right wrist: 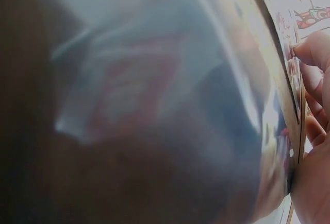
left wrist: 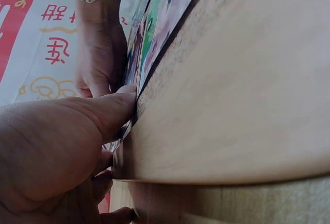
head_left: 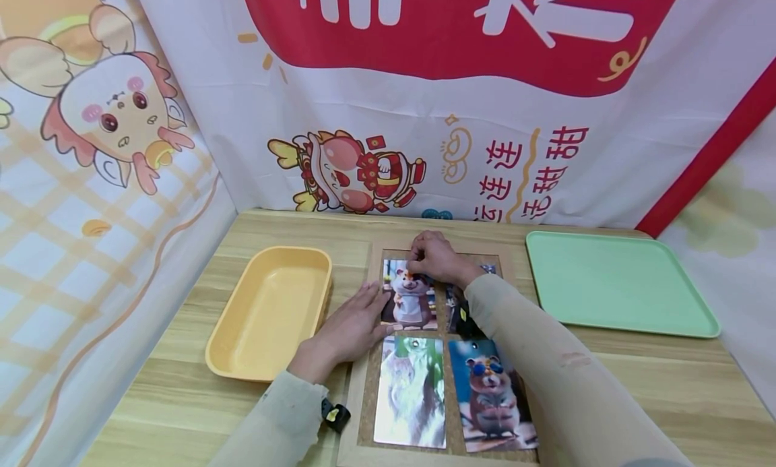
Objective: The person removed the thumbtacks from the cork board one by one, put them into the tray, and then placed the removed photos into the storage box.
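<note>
A wood-framed cork board (head_left: 353,420) lies on the table with several hamster photos on it. My left hand (head_left: 351,325) lies at the left edge of the upper-left photo (head_left: 412,308), fingers fairly straight, thumb on its lower edge. At that photo's top, my right hand (head_left: 438,258) pinches a small thumbtack, mostly hidden by the fingers; in the right wrist view the thumb (right wrist: 312,49) presses at the photo. Round tacks show at the tops of the glare-covered lower-left photo (head_left: 411,393) and the lower-right photo (head_left: 494,399). My right forearm partly covers the upper-right photo (head_left: 490,269).
Left of the board stands a yellow tray (head_left: 269,312) with raised walls. A flat green tray (head_left: 624,285) lies to the right. Behind the table (head_left: 176,393) hangs a printed cloth (head_left: 242,137), and another patterned cloth covers the left side.
</note>
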`<state>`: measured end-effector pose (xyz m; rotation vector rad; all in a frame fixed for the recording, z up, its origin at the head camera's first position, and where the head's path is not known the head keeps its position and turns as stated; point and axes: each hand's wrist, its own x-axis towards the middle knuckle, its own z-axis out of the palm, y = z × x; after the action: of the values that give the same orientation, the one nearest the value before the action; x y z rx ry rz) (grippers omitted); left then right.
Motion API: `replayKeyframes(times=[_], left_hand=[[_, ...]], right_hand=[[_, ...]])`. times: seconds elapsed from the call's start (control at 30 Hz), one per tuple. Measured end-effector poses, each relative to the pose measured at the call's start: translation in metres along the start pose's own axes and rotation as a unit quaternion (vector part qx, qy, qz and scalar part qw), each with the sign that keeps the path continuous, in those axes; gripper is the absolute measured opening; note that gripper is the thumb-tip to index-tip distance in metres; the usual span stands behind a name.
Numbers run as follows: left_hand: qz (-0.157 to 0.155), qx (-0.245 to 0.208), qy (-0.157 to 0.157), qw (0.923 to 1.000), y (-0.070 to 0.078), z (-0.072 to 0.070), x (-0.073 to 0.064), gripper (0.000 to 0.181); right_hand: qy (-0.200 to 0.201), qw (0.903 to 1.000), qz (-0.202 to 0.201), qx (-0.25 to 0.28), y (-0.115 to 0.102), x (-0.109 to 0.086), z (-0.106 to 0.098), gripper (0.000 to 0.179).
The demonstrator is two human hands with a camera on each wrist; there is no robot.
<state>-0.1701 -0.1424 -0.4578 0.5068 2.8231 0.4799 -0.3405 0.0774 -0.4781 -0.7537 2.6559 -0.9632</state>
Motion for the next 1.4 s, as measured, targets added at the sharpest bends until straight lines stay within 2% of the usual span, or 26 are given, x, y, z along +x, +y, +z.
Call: replayKeyframes(times=[0.23,0.73,1.2,1.4], left_hand=[[0.0,-0.002,-0.001,1.0,0.0001,-0.0005,0.0003,0.071],[-0.001,-0.006,0.002,1.0,0.001,0.0002,0.0004,0.071],[0.004,-0.021,-0.004,0.9998,0.0014,-0.0007,-0.0005,0.071],[0.003,-0.022,-0.003,0.9997,0.0018,-0.0009,-0.0006,0.071]], right_hand=[[-0.004,1.0,-0.005,-0.005,-0.001,-0.0011,-0.0011,0.012],[-0.011,0.9998,0.014,-0.004,-0.0024,-0.0029,-0.0016,0.008],[0.003,0.9997,0.003,0.023,0.0014,-0.0044,-0.0019,0.004],[0.011,0.9996,-0.025,0.003,0.0044,-0.007,-0.0046,0.007]])
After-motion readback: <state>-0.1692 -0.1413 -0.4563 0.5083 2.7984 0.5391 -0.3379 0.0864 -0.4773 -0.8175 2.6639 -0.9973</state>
